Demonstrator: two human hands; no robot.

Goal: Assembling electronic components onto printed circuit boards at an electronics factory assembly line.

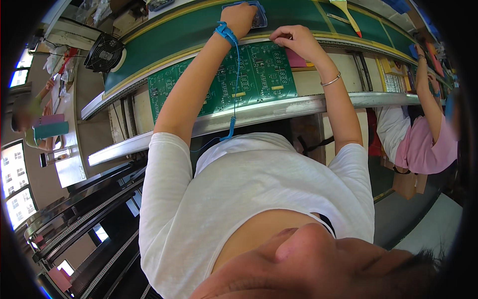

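Note:
My left hand (pixel 239 19) is over a small blue bin (pixel 261 16) of small dark parts at the far side. Its fingers curl down at the bin, and their tips are hidden. A blue wrist strap (pixel 226 34) circles that wrist, its coiled cord hanging across the boards. My right hand (pixel 297 41) hovers by the far rail, above the top right corner of a green circuit board panel (pixel 249 74). Its thumb and forefinger are bent together; anything between them is too small to make out. The panel carries several white digit displays and small yellow parts.
Metal rails (pixel 259 107) run along both sides of the panel. Beyond lies a green belt (pixel 164 35), with a brush (pixel 347 15) on it at the right. A black fan (pixel 104 52) stands at the left. A co-worker's arm (pixel 423 82) reaches in at the right; another person sits far left.

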